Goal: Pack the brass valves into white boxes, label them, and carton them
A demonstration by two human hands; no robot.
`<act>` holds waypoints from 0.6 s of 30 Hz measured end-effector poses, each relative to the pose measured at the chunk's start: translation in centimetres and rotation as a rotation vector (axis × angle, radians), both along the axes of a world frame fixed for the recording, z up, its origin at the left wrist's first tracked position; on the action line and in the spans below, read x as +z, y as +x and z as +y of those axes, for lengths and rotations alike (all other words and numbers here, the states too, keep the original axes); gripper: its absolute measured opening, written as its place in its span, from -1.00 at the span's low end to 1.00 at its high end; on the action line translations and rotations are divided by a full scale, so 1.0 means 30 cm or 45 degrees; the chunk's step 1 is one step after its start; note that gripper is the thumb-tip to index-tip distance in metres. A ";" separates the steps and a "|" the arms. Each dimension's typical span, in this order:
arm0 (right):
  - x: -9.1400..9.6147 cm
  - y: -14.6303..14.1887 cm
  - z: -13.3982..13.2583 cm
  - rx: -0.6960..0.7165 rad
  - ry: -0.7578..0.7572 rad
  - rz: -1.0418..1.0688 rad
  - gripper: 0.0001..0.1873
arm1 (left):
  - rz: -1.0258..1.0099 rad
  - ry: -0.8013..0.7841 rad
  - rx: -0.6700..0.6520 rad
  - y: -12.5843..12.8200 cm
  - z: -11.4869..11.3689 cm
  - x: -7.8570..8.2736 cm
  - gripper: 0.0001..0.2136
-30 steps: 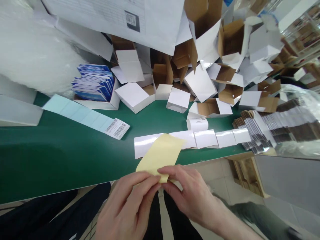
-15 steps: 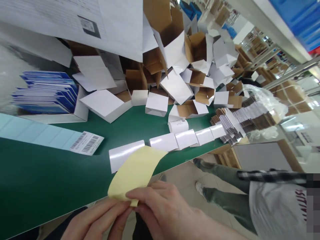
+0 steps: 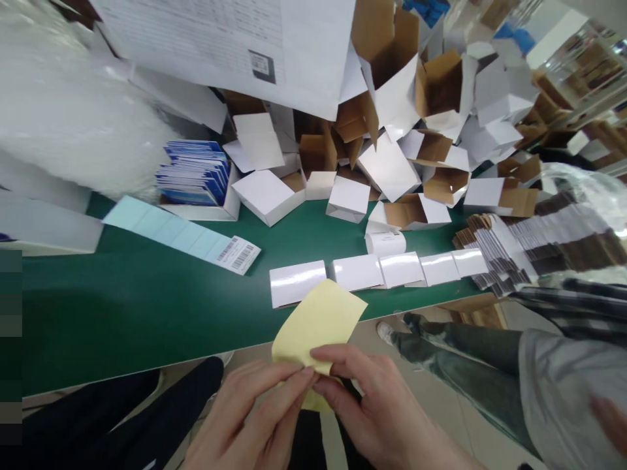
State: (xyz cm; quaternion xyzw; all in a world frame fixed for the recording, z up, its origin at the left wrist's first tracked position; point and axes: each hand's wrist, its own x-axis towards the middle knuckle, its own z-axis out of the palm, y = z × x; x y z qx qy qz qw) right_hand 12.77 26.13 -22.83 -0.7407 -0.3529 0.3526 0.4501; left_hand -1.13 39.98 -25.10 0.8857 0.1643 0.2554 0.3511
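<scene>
A yellow sheet of paper (image 3: 318,316), which looks like label backing, curves up in front of me at the table's edge. My left hand (image 3: 255,411) is closed in a pinch on its lower edge. From the other side my right hand (image 3: 362,391) grips the same edge between thumb and index finger, the fingertips of both hands close together. More yellow paper hangs below the fingers. Just beyond the sheet, a row of small flat white boxes (image 3: 355,271) lies along the green table (image 3: 206,313); the sheet overlaps the nearest one in view.
A pale blue label strip with barcodes (image 3: 238,254) lies at left, before a white box of blue packets (image 3: 196,173). Open white boxes (image 3: 389,166) pile up behind. Flattened cartons (image 3: 494,248) are stacked at right. A person (image 3: 563,378) stands past the table's edge.
The view has shifted left, so everything appears further right. My fingers have moved on the yellow sheet, and more of it now hangs below them.
</scene>
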 end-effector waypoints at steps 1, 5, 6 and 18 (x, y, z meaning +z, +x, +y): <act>0.002 -0.001 0.001 -0.010 0.006 0.015 -0.65 | -0.006 -0.012 -0.004 0.000 -0.003 0.002 -0.62; 0.020 -0.008 -0.008 -0.041 -0.027 -0.007 -0.54 | -0.143 0.035 -0.035 0.013 -0.006 0.006 -0.52; 0.026 -0.008 -0.013 -0.044 -0.044 -0.013 -0.51 | -0.160 0.047 -0.041 0.018 -0.005 0.010 -0.52; -0.027 0.365 0.212 -0.339 0.381 -0.312 -0.40 | -0.115 -0.421 0.351 -0.056 -0.020 -0.017 -0.72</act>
